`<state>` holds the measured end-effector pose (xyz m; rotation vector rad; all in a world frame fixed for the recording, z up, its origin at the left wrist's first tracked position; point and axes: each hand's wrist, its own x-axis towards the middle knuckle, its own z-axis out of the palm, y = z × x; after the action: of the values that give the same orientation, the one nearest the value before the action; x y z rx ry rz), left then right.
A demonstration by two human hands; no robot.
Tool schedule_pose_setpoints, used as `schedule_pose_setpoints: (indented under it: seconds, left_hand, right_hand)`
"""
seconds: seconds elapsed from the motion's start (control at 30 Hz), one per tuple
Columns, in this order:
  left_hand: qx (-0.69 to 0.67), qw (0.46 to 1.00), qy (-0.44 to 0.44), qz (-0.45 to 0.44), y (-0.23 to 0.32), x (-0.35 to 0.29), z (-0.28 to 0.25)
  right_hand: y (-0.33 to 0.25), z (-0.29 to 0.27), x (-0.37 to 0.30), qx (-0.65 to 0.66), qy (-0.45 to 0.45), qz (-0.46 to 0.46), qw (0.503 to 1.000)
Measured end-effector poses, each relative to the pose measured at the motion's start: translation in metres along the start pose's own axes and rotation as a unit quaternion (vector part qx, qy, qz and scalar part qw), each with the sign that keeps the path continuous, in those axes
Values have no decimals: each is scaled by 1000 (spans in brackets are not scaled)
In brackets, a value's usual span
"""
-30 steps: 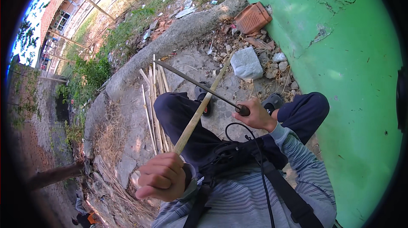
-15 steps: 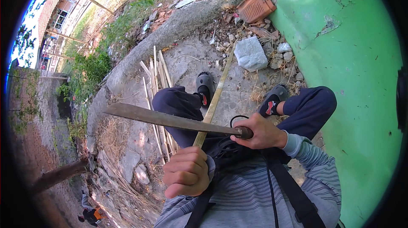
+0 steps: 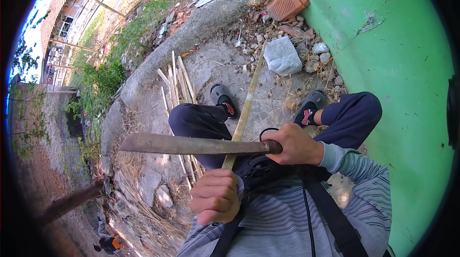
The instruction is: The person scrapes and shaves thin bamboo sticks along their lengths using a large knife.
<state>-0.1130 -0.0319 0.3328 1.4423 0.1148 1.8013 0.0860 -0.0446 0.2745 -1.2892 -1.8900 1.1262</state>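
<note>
One left hand [image 3: 215, 197] and one right hand [image 3: 297, 144] are seen, two in all. One large knife [image 3: 191, 146] and one long strip [image 3: 251, 96] are gripped, one to each hand. On the ground at the left, more than three loose strips [image 3: 176, 87] are laid; overlap keeps their exact number from being told. Two shoes [image 3: 310, 106] are worn, and two black straps [image 3: 338, 216]. Toward the far side, one white block [image 3: 282, 56] and one orange block [image 3: 287, 3] are found. At the near left, one other person [image 3: 108, 244] is shown.

A head-worn fisheye looks down from close above the fingers [image 3: 214, 191], taking in the ground [image 3: 203, 72] ahead.
</note>
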Motion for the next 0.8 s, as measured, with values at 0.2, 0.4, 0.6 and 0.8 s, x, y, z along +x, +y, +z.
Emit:
schedule_pose_setpoints:
  seconds: [0.2,0.4,0.6,0.8]
  left_hand:
    - [15,1000,8,11,0,-4,1]
    - [12,1000,2,7,-2,0,-1]
    - [-18,999,-50,-10,0,-3,-5]
    - [-4,995,-86,-51,3,0,-3]
  right_hand:
    - [-5,-2,-1,69,-26,64,995]
    - [10,8,3,57,-4,38,998]
    - [-1,4,2,59,-2,79,995]
    - [14,6,4,35,8,58,998]
